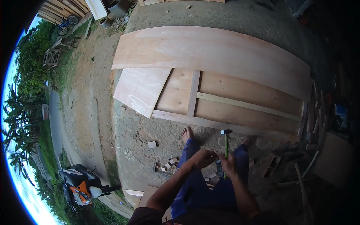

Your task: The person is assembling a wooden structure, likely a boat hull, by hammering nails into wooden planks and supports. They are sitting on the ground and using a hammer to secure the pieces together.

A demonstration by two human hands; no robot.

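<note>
My right hand (229, 165) is wrapped round the green handle of a hammer (226, 147). The hammer stands head up in front of my body, its metal head pointing away from me. Close beside it, my left hand (204, 158) is closed, its fingertips nearly meeting the right hand; whatever they pinch is too small to make out. Beyond my feet lies a wooden frame (193, 93) with crosspieces over a plywood backing. A long plywood sheet (213, 48) rests along its far side, and a smaller plywood piece (138, 89) covers its left end.
Small wood blocks (167, 165) lie on the rough concrete between and left of my legs. An open wooden box (272, 167) and long wood strips (315, 112) are at the right. A motorbike (84, 187) stands at the lower left, with a bicycle (67, 25) farther off.
</note>
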